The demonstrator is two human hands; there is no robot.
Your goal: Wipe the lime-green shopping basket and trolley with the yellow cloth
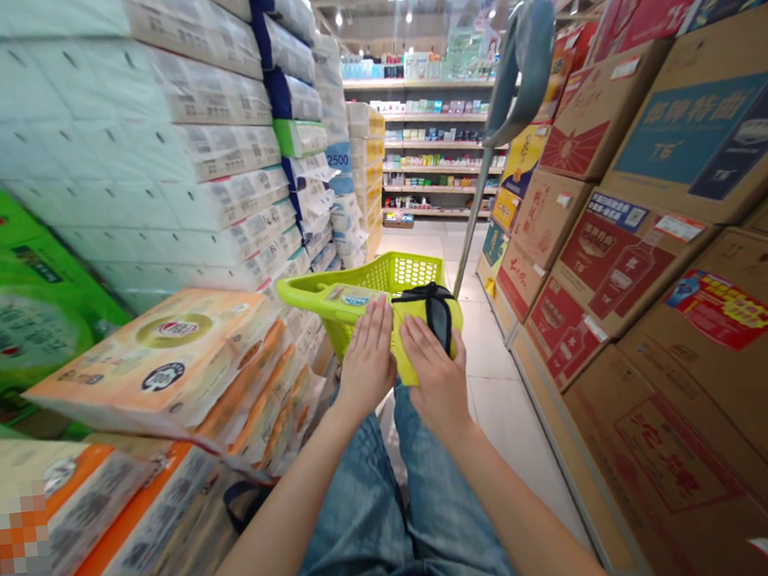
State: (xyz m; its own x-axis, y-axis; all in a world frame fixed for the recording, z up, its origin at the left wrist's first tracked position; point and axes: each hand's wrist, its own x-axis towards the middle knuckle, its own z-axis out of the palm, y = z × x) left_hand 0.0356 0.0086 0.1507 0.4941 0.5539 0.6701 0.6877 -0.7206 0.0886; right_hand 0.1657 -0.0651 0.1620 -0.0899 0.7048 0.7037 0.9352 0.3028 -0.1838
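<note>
A lime-green plastic shopping basket [396, 273] stands in the aisle just ahead of my legs in blue jeans. My left hand [367, 357] lies flat against its near wall, fingers stretched out and together. My right hand [436, 369] rests beside it on the same wall, fingers extended, next to the black handle fitting [437, 310] on the basket's near right corner. Neither hand holds anything. A long grey handle [508, 95] rises from the basket toward the upper right.
Stacked tissue packs [160, 364] and white paper packs [159, 147] crowd the left. Brown cartons [663, 297] line the right. A narrow tiled aisle [495, 386] runs ahead to stocked shelves [435, 147] at the far end.
</note>
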